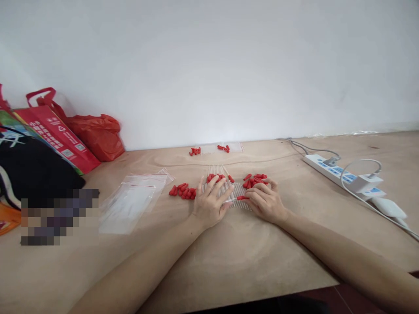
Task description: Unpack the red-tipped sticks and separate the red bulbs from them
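Observation:
My left hand [211,203] lies over a row of thin clear tubes [242,190], its thumb and forefinger closed on one tube [231,200] held crosswise. That tube points at a red rubber bulb [242,198], which the fingertips of my right hand [266,201] pinch. The two ends meet or nearly meet; I cannot tell how far one is inside the other. Loose red bulbs [183,191] are heaped left of my left hand, and another heap [253,179] sits beside my right fingers. Just beyond my left hand lie tubes with red bulbs on them [214,178].
Clear zip bags [134,200] lie at the left. A clear bag [212,148] with red bulbs near it rests by the wall. White power strip [340,174] with plugs and cables stands right. Red bags [98,135] and a black bag [36,170] fill the left edge.

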